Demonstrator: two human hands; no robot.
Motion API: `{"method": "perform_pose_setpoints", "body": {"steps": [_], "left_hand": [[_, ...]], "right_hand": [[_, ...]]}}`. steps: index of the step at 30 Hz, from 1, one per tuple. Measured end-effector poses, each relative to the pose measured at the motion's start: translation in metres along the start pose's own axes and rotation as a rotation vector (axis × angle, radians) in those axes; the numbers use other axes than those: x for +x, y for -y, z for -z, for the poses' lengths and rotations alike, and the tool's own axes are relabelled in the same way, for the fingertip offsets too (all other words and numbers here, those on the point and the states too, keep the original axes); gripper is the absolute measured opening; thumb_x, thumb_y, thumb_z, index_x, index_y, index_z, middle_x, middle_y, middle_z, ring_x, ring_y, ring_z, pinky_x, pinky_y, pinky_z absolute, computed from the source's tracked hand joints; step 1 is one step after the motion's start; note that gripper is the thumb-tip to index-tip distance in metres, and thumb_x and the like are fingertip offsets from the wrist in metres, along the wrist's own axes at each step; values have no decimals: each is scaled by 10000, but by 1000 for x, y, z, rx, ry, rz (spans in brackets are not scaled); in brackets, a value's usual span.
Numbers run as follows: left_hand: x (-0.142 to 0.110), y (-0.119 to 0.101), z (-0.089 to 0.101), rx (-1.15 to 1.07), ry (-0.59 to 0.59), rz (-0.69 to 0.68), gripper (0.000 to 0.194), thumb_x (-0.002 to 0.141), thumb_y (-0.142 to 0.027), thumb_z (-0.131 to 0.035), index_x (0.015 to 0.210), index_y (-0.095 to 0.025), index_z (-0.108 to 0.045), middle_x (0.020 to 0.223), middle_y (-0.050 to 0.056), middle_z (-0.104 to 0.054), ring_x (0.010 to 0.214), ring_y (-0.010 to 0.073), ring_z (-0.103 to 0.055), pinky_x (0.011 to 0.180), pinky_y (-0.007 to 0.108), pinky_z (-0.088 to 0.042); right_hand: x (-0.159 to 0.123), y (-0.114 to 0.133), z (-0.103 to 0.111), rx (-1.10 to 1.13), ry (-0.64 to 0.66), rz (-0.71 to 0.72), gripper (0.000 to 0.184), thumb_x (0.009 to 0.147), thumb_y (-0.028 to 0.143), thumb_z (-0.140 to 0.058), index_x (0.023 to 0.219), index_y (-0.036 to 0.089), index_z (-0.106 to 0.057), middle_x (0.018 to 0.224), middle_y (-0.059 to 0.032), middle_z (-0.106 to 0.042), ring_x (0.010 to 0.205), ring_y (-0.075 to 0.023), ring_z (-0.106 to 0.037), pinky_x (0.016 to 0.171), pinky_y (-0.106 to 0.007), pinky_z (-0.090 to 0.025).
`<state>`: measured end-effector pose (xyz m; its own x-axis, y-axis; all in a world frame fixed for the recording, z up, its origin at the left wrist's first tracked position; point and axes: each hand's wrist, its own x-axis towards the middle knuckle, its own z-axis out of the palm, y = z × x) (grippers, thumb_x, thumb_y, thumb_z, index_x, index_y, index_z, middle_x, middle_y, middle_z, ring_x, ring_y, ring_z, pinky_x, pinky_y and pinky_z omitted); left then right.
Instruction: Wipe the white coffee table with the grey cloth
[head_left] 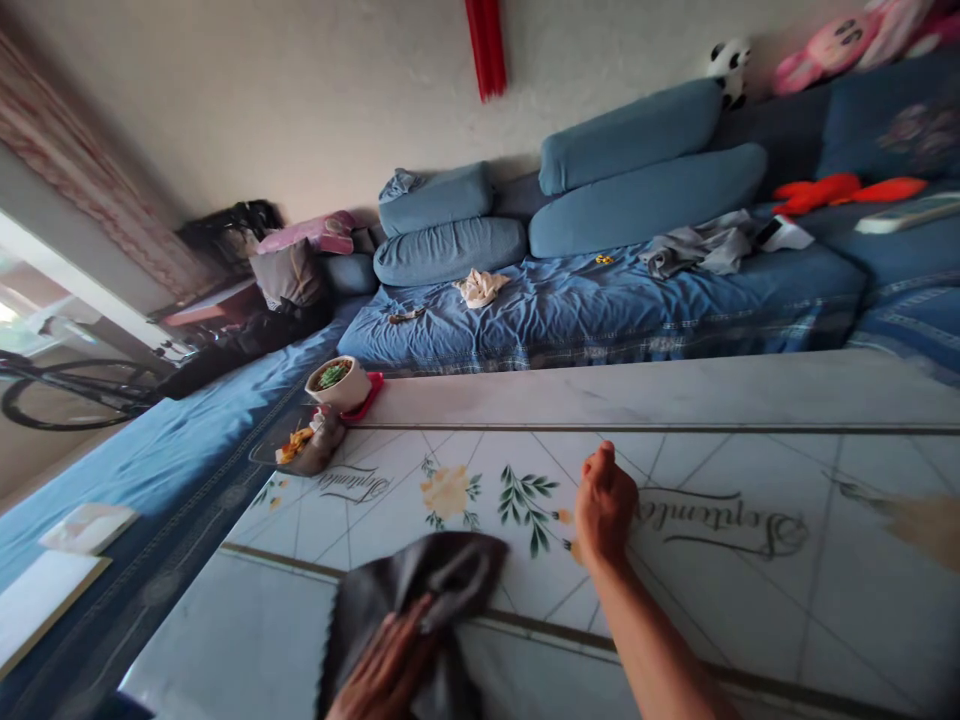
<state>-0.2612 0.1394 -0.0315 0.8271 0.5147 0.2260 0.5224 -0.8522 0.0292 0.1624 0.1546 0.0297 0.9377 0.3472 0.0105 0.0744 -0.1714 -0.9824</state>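
Note:
A dark grey cloth [420,590] with a zigzag edge lies bunched on the table [450,400], partly folded over itself. My left hand [394,650] presses on it, fingers stretched out flat; the lower part of the hand is cut off by the frame. My right hand [606,505] is curled into a fist over the table's flowered cover [540,590], to the right of the cloth, with nothing showing in it. Printed leaves, a yellow flower and the word "September" decorate the cover around both hands.
At the table's far left corner stand a potted succulent [339,385] on a red saucer and a clear bowl [307,445] with small items. A blue sofa [450,325] runs behind the table, bearing cushions, a beige cloth [480,288] and grey clothing [697,245].

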Motion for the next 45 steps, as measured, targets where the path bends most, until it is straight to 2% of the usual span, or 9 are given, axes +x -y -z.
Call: {"method": "perform_pose_setpoints", "body": {"steps": [3,6,13,20,25,31,37,41,45], "left_hand": [[7,76,0,63,-86,162,894,1052,-242,-510,1879,-454,-243,1870,19,-421,1667,334,-538,1319,578,-564],[117,114,-7,5,-97,296,717,1124,-307,-460,1837,-354,-404,1868,54,-447,1714,324,-470,1398,596,-449],[374,16,-20,-183,46,308,648,1060,-240,-541,1693,-104,-585,1864,212,-411,1752,378,-392,1474,607,-289],[195,-91,-14,-277,93,-91,864,1032,-314,-593,1852,-211,-343,1940,128,-207,1779,356,-332,1477,599,-310],[19,-8,-12,-62,-28,66,1122,922,-224,-561,1884,-507,-58,1899,-39,-316,1682,328,-514,1323,571,-574],[160,112,-3,-19,-38,379,693,1096,-291,-468,1787,-245,-495,1869,109,-439,1728,345,-443,1429,611,-391],[376,21,-18,-125,49,313,635,1069,-237,-533,1684,-89,-584,1851,234,-423,1746,378,-404,1461,608,-318],[339,-69,-19,-212,10,61,684,1067,-282,-570,1726,-104,-524,1869,221,-388,1746,354,-410,1465,605,-319],[183,-107,-7,-200,70,-105,892,1001,-273,-606,1849,-193,-339,1937,126,-224,1793,310,-300,1473,560,-328]], "right_hand": [[-3,0,-4,16,24,-9,739,1101,845,-291,610,294,-336,538,29,-348,540,-163,-348,612,-362,-272],[-2,0,-5,-13,29,-7,751,1096,857,-251,605,295,-341,533,17,-382,545,-167,-351,623,-362,-276],[8,0,-2,-102,0,29,834,1015,953,-172,597,303,-486,581,-91,-599,581,-225,-505,639,-374,-353],[12,1,6,-114,-2,26,828,1031,925,-169,595,302,-497,587,-102,-608,603,-229,-505,668,-384,-373],[1,1,2,-62,4,-9,760,1058,895,-248,602,304,-392,541,-20,-460,560,-185,-390,615,-375,-284],[0,1,-5,-15,14,-11,726,1095,823,-288,604,293,-357,534,16,-383,539,-161,-351,624,-366,-278],[4,3,-2,-40,6,-6,749,1043,859,-217,577,303,-406,540,-5,-438,550,-182,-394,639,-382,-293],[6,5,2,20,17,19,664,1095,697,-203,581,310,-367,534,9,-409,554,-180,-374,647,-396,-285],[8,0,4,72,39,-8,507,1042,558,-369,602,311,-417,554,3,-485,576,-194,-455,666,-391,-341]]}}
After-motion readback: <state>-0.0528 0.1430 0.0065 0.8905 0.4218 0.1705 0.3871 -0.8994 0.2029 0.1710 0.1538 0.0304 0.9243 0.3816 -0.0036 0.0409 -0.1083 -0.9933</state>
